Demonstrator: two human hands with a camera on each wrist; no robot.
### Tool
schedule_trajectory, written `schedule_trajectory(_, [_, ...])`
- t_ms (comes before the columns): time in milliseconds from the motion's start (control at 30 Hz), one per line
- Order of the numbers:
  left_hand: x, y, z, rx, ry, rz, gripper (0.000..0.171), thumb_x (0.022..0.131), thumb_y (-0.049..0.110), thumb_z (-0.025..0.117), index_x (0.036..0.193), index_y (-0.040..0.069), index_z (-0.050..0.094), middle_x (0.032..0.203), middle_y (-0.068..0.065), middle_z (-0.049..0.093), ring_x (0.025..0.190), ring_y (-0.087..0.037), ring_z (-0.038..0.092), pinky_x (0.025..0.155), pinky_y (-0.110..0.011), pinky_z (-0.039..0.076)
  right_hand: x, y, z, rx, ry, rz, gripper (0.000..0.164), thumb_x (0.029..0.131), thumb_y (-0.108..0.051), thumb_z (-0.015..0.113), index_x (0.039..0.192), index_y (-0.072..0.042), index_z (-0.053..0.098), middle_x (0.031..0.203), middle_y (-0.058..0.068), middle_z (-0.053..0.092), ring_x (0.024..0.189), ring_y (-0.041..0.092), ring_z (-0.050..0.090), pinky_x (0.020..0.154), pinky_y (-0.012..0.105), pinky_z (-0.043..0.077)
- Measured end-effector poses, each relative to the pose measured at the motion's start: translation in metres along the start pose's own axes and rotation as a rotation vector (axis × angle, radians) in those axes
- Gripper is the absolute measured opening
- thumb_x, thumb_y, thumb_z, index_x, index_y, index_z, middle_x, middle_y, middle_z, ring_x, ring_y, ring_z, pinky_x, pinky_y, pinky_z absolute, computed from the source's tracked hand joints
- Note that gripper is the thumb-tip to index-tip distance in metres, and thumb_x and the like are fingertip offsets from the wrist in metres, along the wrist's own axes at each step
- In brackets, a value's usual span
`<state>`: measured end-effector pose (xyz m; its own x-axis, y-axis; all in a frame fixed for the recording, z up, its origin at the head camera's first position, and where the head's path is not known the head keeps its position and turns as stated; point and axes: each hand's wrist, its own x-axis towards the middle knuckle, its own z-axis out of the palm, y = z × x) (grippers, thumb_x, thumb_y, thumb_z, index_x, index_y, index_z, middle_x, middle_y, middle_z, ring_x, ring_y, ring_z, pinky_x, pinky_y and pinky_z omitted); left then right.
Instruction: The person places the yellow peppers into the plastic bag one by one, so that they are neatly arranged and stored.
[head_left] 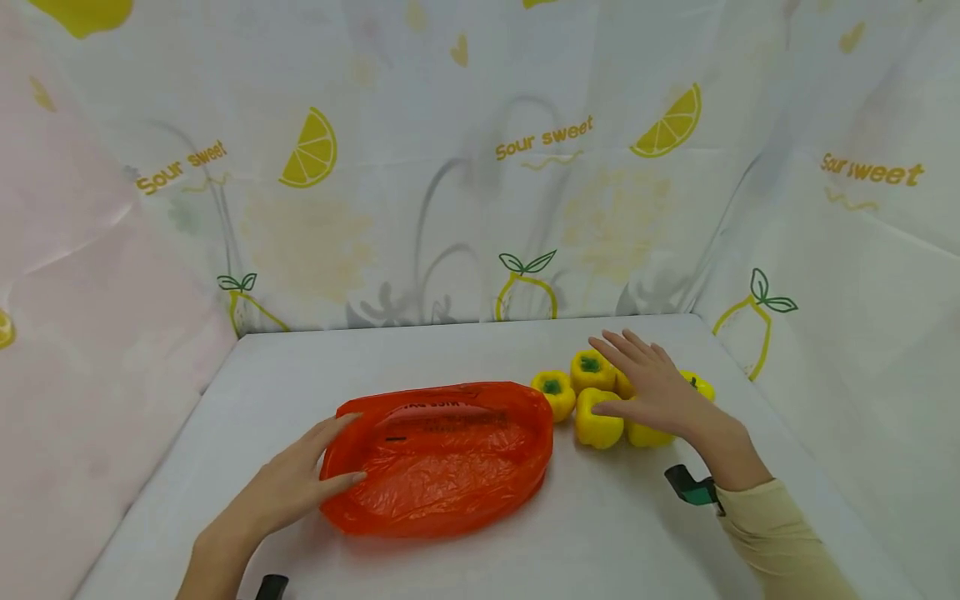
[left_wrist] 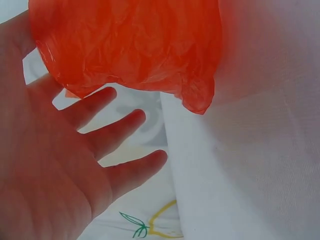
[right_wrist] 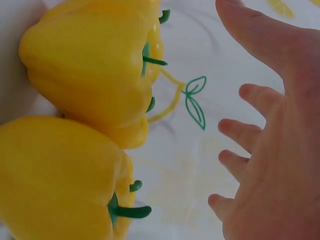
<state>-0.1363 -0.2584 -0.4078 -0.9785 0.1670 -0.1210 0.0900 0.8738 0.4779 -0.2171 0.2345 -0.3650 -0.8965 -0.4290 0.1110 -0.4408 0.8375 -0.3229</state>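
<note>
A red plastic bag [head_left: 442, 467] with dark printing lies on the white table, its mouth toward the back. My left hand [head_left: 292, 479] is at the bag's left end, thumb and fingers spread apart around that edge; in the left wrist view the fingers [left_wrist: 132, 172] stretch out straight below the crumpled bag [left_wrist: 135, 40]. Several yellow bell peppers [head_left: 599, 419] with green stems sit in a cluster right of the bag. Over them hovers my right hand [head_left: 660, 390], fingers extended and palm empty. The right wrist view shows the peppers [right_wrist: 90, 70] close beside that hand [right_wrist: 280, 130], with a gap between.
The white table [head_left: 622, 533] runs back to a pale cloth backdrop [head_left: 420, 217] printed with lemons and lettering. Cloth walls also rise at the left [head_left: 97, 275] and right [head_left: 862, 350]. Dark wrist camera mounts [head_left: 692, 487] sit on both forearms.
</note>
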Motion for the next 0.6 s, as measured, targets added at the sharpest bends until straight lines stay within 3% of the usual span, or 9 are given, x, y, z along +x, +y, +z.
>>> schedule_trajectory(600, [0.005, 0.002, 0.008, -0.141, 0.016, 0.029, 0.092, 0.086, 0.044, 0.073, 0.157, 0.031, 0.018, 0.156, -0.012, 0.037, 0.137, -0.038, 0.044, 0.094, -0.059, 0.054, 0.036, -0.031, 0.031, 0.003, -0.12, -0.083, 0.081, 0.084, -0.036, 0.076, 0.154, -0.023, 0.037, 0.159, 0.011, 0.038, 0.149, 0.039, 0.027, 0.119, 0.063, 0.024])
